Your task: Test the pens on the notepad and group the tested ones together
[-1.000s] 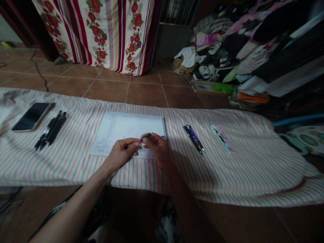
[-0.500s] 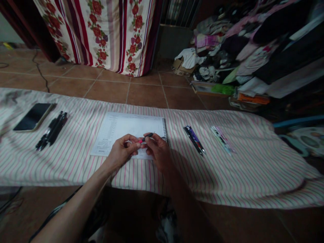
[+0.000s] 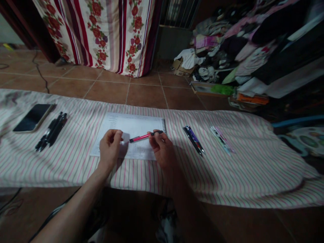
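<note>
right hand [image 3: 162,148] pinching red pen [image 3: 141,137] by its dark end, best held lightly; left hand [image 3: 109,145] curled (contents unclear).

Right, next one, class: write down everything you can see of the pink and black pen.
The pen is slim and straight, with a glossy, plastic-looking, bright pinkish-red barrel and black sections at both ends. The right hand grips one black section between thumb and fingers; the other end points toward the left hand, which is apart from it. It lies nearly level in view, slightly tilted, over the spiral notebook. Any lettering is too small to read.
</note>
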Demonstrator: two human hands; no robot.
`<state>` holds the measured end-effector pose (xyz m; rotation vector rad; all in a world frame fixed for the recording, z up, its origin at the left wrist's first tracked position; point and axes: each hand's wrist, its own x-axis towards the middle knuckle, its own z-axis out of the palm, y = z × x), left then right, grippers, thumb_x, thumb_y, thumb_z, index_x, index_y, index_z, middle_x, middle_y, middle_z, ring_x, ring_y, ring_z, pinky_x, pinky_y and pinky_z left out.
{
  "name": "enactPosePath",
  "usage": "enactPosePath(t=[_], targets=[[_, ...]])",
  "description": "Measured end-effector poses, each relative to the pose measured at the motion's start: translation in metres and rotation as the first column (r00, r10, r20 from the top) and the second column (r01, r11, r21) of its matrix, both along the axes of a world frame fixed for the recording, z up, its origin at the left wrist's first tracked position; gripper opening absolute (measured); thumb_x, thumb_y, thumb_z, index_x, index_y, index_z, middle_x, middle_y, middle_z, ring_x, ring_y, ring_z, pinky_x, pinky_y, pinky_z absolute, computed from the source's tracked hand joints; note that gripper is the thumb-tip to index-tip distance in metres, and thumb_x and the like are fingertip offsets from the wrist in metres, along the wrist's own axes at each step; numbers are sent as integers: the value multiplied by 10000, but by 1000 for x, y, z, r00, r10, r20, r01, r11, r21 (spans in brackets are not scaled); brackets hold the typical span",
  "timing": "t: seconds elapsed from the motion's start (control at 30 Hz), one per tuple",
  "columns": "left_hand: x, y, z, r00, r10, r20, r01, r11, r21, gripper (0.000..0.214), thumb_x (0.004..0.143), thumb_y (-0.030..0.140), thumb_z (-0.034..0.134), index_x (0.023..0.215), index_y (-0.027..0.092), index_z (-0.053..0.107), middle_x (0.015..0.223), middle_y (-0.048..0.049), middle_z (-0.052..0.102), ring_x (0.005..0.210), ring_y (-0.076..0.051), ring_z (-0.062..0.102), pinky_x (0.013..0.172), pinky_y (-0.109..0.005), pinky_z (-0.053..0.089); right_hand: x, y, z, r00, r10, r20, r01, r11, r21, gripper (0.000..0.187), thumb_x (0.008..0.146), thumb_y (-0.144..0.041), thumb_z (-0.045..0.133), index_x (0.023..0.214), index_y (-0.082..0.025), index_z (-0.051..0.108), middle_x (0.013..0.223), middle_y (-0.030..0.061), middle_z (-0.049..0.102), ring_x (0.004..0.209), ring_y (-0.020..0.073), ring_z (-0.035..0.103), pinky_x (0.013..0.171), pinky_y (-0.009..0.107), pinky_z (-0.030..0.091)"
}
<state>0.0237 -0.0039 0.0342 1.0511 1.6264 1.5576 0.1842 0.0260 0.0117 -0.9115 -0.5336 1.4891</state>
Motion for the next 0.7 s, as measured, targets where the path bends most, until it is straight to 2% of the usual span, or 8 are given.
enactPosePath(t=[0.07, 0.13, 0.2, 0.27, 0.37, 0.53, 0.6, 0.7], targets=[[8, -9, 2, 1000, 26, -6, -25, 995, 95, 194, 806, 322, 574, 667, 187, 577, 577, 28, 515, 578, -103, 473, 576, -222, 379, 2, 3, -3, 998, -62, -28, 62, 998, -7, 278, 587, -320, 813, 770, -196, 646, 829, 12, 686, 772, 122, 666, 708, 222, 579], [23, -19, 0, 991, -106, 82, 100, 992, 75, 285, 801, 348, 588, 581, 180, 521, 542, 32, 484, 541, -91, 455, 541, -218, 371, 3, 6, -5, 993, -109, -55, 108, 994, -12, 263, 582, -304, 819, 747, -197, 645, 849, 6, 675, 835, 126, 664, 715, 201, 574], [41, -26, -7, 900, -282, 331, 299, 954, 0, 258, 798, 413, 594, 696, 179, 558, 492, 52, 476, 429, -75, 402, 433, -214, 318, 2, 6, -7, 989, -131, -70, 130, 991, -13, 249, 585, -295, 819, 737, -201, 646, 867, -1, 667, 877, 123, 660, 722, 184, 569], [56, -28, -14, 756, -370, 539, 437, 899, 4, 345, 760, 432, 649, 978, 177, 569, 544, 51, 549, 403, -84, 445, 390, -210, 310, 0, 6, -7, 989, -129, -68, 128, 992, -12, 233, 596, -292, 812, 738, -207, 648, 881, -1, 665, 900, 126, 656, 733, 187, 568], [65, -20, -18, 619, -227, 752, 335, 942, 10, 471, 691, 360, 742, 1075, 151, 566, 618, 33, 598, 483, -77, 521, 441, -187, 393, -4, 4, -6, 992, -103, -73, 101, 994, -30, 232, 587, -294, 814, 720, -212, 643, 875, 2, 673, 886, 137, 660, 727, 211, 572], [62, -2, -9, 394, -19, 919, 158, 986, -48, 160, 734, 106, 698, 878, 126, 632, 701, 1, 639, 589, -52, 593, 584, -137, 503, -14, -3, -4, 999, 25, -31, -26, 999, -39, 290, 615, -372, 792, 799, -214, 634, 824, -2, 686, 815, 129, 661, 712, 230, 557], [61, 1, -7, 341, 14, 940, 140, 988, -65, 78, 783, 62, 631, 846, 108, 635, 755, -34, 666, 622, -59, 621, 591, -127, 516, -17, -6, -2, 998, 55, -4, -55, 998, -38, 282, 632, -379, 773, 804, -206, 631, 804, -7, 676, 778, 125, 652, 700, 234, 545], [60, 3, -7, 320, 25, 947, 130, 989, -70, 71, 826, 55, 576, 814, 93, 634, 742, -51, 674, 623, -74, 640, 587, -134, 536, -19, -9, 0, 997, 62, 44, -61, 997, -37, 262, 634, -369, 766, 785, -193, 641, 783, -14, 656, 699, 102, 615, 661, 221, 517]])
